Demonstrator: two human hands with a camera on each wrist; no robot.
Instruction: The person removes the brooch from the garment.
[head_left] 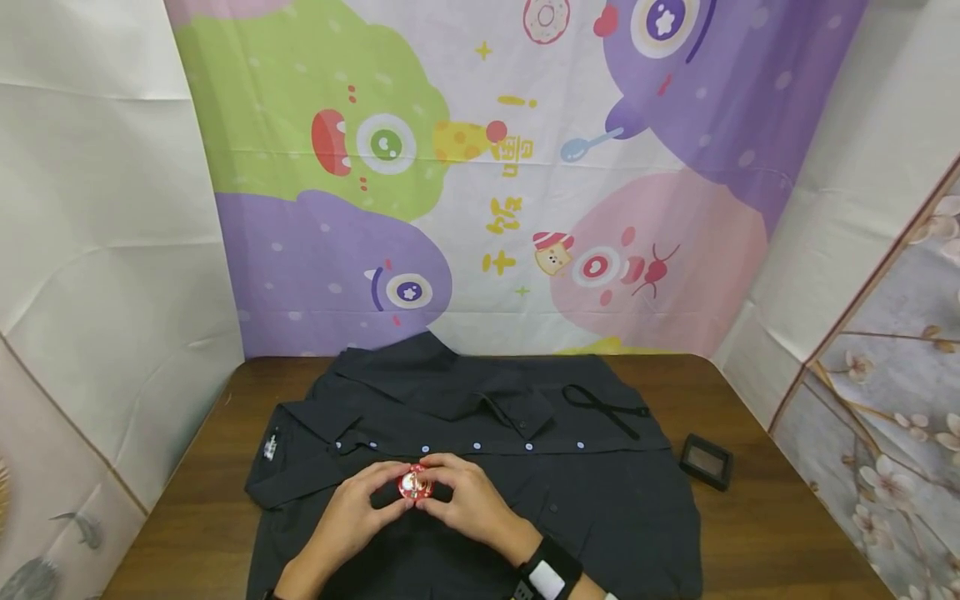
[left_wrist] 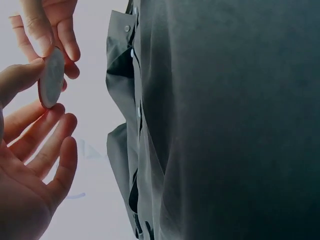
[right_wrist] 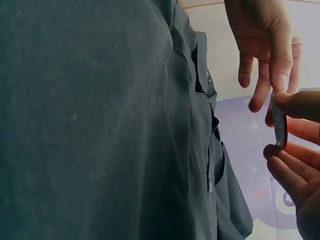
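Head: red disc (head_left: 410, 484) between left grip (head_left: 356, 510) and right grip (head_left: 476, 505)

A small black box (head_left: 707, 462) sat near the right edge of a brown wooden table (head_left: 772, 521). Behind hung a cloth (head_left: 487, 179) printed with cartoon monsters; a flowered sheet (head_left: 877, 450) showed at right.

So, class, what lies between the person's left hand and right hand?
A small, round, red-faced disc, held by the left hand and the right hand. The head view shows it, above the dark shirt.
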